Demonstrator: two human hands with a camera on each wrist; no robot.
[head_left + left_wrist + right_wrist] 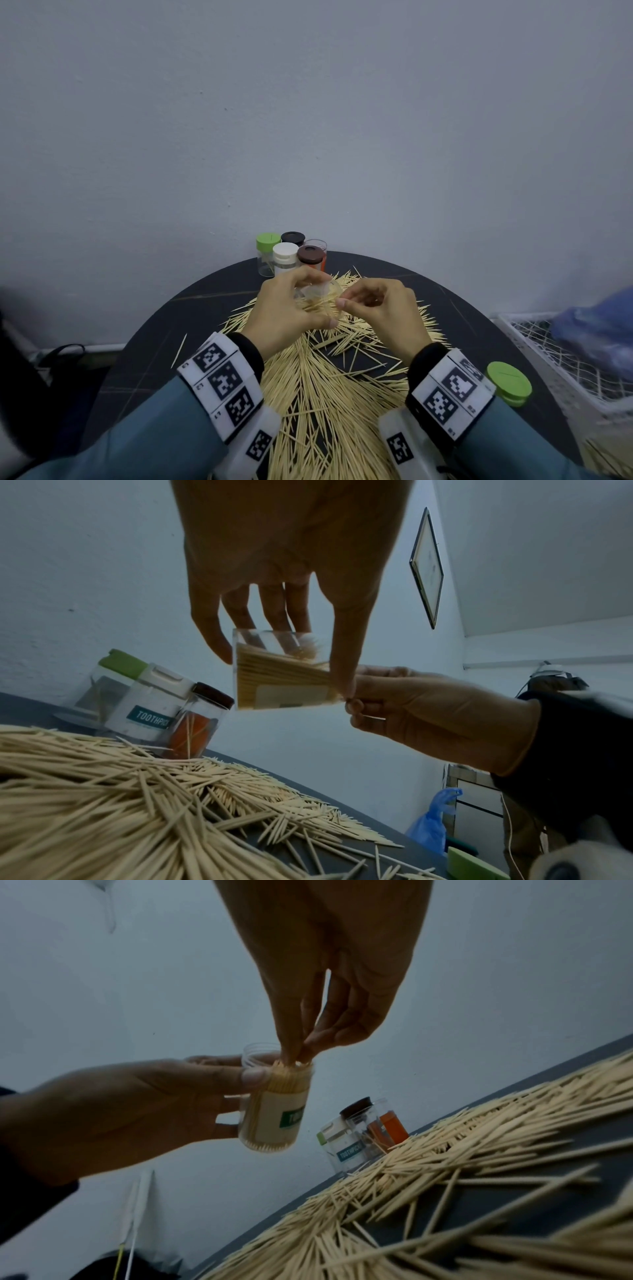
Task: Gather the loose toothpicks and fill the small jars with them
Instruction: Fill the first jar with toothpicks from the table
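Note:
My left hand (320, 298) grips a clear, lidless toothpick jar (317, 293) above the pile, thumb on one side and fingers on the other. The jar (274, 1118) is packed with upright toothpicks and has a "TOOTHPICK" label. My right hand (346, 299) has its thumb and fingertips (291, 1053) pinched on the tips of toothpicks at the jar's mouth. In the left wrist view the jar (281, 674) lies tilted between both hands. A big heap of loose toothpicks (325, 377) covers the dark round table (154, 342) beneath my hands.
Several small jars (291, 255) with green, white and dark lids stand together at the table's far edge against the wall. A loose green lid (509, 383) lies at the right rim. Beyond it sits a white wire basket (548, 342) and a blue plastic bag (599, 322).

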